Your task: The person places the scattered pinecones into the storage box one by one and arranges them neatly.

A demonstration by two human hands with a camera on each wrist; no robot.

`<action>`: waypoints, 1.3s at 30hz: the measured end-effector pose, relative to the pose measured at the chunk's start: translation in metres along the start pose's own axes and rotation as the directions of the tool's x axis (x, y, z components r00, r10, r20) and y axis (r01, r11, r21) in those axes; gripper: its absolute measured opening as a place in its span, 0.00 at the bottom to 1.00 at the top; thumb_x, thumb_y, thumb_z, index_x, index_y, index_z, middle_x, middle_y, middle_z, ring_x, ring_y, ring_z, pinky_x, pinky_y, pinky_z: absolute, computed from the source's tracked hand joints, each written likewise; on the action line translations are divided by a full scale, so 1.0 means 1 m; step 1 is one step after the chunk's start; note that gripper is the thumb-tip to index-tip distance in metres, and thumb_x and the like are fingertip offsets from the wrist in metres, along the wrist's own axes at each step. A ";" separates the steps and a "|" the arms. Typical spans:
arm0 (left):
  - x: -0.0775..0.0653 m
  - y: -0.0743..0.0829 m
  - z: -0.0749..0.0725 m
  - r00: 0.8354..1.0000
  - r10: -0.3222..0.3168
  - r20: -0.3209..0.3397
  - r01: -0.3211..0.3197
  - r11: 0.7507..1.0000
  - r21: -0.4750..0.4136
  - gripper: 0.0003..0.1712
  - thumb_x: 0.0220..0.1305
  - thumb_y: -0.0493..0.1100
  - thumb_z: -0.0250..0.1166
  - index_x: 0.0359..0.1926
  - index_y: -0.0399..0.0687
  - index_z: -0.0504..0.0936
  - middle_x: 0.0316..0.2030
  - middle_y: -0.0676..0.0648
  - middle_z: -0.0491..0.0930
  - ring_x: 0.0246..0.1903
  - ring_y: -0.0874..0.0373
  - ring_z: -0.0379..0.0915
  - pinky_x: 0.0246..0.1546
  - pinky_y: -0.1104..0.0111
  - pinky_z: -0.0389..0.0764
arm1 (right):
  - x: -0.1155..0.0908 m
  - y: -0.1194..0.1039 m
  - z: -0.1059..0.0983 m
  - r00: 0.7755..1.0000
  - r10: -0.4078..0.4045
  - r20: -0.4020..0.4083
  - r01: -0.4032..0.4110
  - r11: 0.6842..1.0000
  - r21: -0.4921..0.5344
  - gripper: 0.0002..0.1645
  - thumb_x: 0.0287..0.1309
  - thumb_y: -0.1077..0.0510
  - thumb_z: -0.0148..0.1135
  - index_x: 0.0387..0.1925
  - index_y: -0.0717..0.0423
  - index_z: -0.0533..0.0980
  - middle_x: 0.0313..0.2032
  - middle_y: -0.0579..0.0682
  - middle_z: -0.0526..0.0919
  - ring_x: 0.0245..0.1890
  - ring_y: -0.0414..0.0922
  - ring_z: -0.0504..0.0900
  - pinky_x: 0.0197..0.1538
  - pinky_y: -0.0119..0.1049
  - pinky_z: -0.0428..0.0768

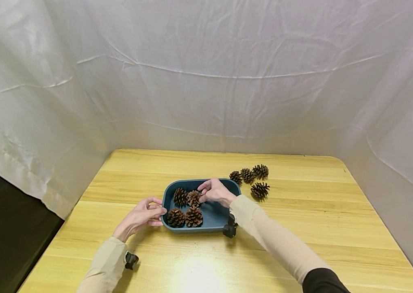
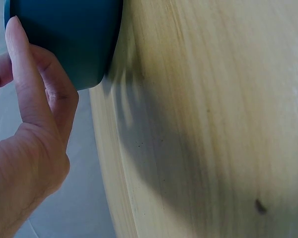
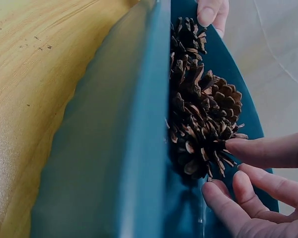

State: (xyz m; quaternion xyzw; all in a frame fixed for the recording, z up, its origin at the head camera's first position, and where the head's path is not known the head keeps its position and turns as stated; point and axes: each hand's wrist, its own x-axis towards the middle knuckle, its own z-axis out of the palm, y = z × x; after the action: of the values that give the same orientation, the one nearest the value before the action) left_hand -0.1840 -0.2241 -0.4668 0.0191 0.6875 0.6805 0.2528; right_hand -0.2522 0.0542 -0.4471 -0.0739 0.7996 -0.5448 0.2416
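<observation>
A dark blue rectangular tray [image 1: 216,230] stands on the wooden table. Inside, toward its left end, sit several brown pine cones [image 1: 194,217] in two rows. My left hand [image 1: 144,213] grips the tray's left end, thumb at the rim and fingers against the outer wall [image 2: 72,54]. Reaching over the tray from the right, my right hand [image 1: 214,192] pinches the edge of the back-row pine cone [image 1: 193,198]. In the right wrist view its thumb and fingertips [image 3: 221,201] meet the scales of that pine cone [image 3: 201,148] from two sides.
Several more pine cones [image 1: 246,175] lie on the table behind and right of the tray, one [image 1: 259,190] nearer than the others. Pale cloth [image 1: 228,101] hangs around the table [image 1: 320,211]. Each wrist carries a small black camera mount [image 1: 131,260].
</observation>
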 end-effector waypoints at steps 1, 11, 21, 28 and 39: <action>0.000 0.000 0.000 1.000 0.000 0.000 0.000 1.000 0.000 0.23 0.68 0.33 0.60 0.57 0.31 0.60 0.32 0.53 0.79 0.29 0.65 0.79 0.35 0.72 0.90 | 0.000 0.000 0.000 1.000 0.002 0.000 -0.002 1.000 -0.001 0.22 0.52 0.74 0.68 0.51 0.67 0.79 0.31 0.49 0.73 0.31 0.43 0.73 0.38 0.38 0.81; 0.000 -0.001 -0.001 1.000 0.000 -0.001 0.000 1.000 -0.006 0.21 0.68 0.33 0.60 0.56 0.33 0.60 0.33 0.53 0.79 0.29 0.65 0.79 0.35 0.72 0.90 | -0.002 -0.005 -0.005 1.000 0.021 -0.005 -0.021 1.000 -0.005 0.22 0.53 0.72 0.69 0.52 0.65 0.80 0.33 0.49 0.74 0.33 0.44 0.74 0.42 0.43 0.82; 0.000 -0.002 -0.002 1.000 -0.003 -0.007 0.003 1.000 -0.005 0.22 0.68 0.33 0.60 0.56 0.33 0.60 0.33 0.53 0.79 0.29 0.65 0.78 0.35 0.72 0.90 | -0.007 -0.009 -0.010 1.000 0.023 0.014 -0.024 0.998 0.059 0.25 0.55 0.72 0.68 0.56 0.68 0.77 0.33 0.48 0.73 0.34 0.43 0.73 0.49 0.45 0.83; 0.001 -0.002 -0.003 1.000 -0.003 -0.011 0.003 1.000 -0.002 0.21 0.68 0.33 0.60 0.55 0.34 0.61 0.32 0.53 0.79 0.29 0.65 0.78 0.35 0.72 0.90 | -0.013 -0.010 -0.015 1.000 0.013 0.018 -0.015 0.993 0.116 0.27 0.54 0.72 0.68 0.58 0.69 0.76 0.37 0.51 0.74 0.37 0.43 0.72 0.47 0.39 0.82; 0.001 -0.002 -0.003 1.000 -0.005 -0.006 0.005 1.000 -0.005 0.23 0.68 0.33 0.60 0.57 0.33 0.59 0.32 0.53 0.78 0.29 0.65 0.77 0.36 0.72 0.90 | -0.023 -0.009 -0.023 0.999 -0.036 0.030 0.031 0.991 0.133 0.30 0.54 0.71 0.69 0.60 0.70 0.74 0.45 0.58 0.77 0.41 0.42 0.75 0.51 0.35 0.84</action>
State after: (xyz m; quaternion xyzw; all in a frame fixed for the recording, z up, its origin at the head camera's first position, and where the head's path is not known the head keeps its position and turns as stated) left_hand -0.1854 -0.2263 -0.4693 0.0146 0.6867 0.6816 0.2525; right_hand -0.2444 0.0786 -0.4251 -0.0799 0.7565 -0.5993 0.2495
